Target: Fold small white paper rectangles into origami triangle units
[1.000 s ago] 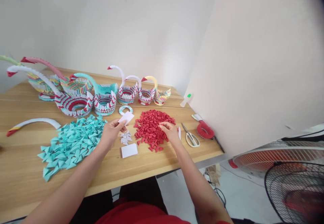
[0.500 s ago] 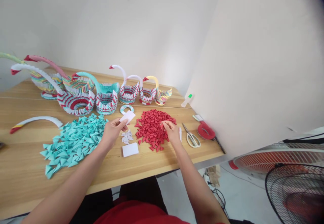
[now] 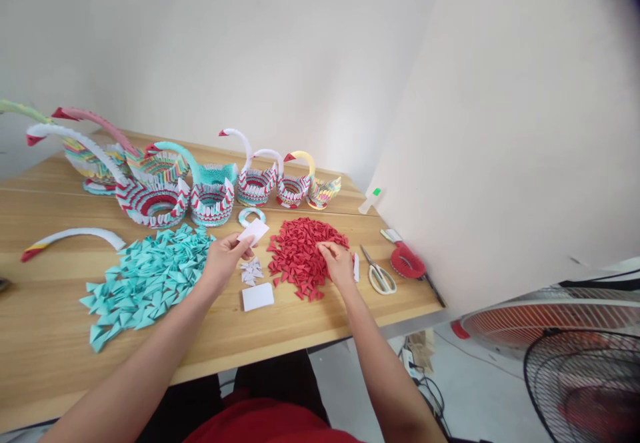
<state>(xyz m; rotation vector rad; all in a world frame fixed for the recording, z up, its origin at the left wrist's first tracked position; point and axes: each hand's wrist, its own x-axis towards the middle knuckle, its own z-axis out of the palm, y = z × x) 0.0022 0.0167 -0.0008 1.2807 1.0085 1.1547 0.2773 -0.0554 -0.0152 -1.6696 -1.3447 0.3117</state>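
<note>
A small white paper slip (image 3: 254, 231) is pinched between the thumb and fingers of my left hand (image 3: 223, 258). Below that hand lie a little heap of folded white paper pieces (image 3: 251, 270) and a stack of white paper slips (image 3: 258, 297). My right hand (image 3: 338, 261) hovers at the right side of a pile of red folded paper triangles (image 3: 299, 249). Its thumb and fingers are closed in a pinch; what they hold, if anything, is hidden. Left of my left forearm spreads a pile of turquoise paper triangles (image 3: 155, 279).
Several folded-paper swans (image 3: 153, 201) stand along the back. A turquoise-and-white paper ring (image 3: 251, 216) lies before them; a loose white swan neck (image 3: 75, 234) is far left. Scissors (image 3: 380, 273) and a red ring-shaped piece (image 3: 407, 261) lie right. Fans (image 3: 585, 376) stand beyond the table edge.
My right hand has stayed over the red pile in a pinch; the red bit seen at its fingertips before no longer shows. My left hand keeps the slip, almost still. The view shifted slightly.
</note>
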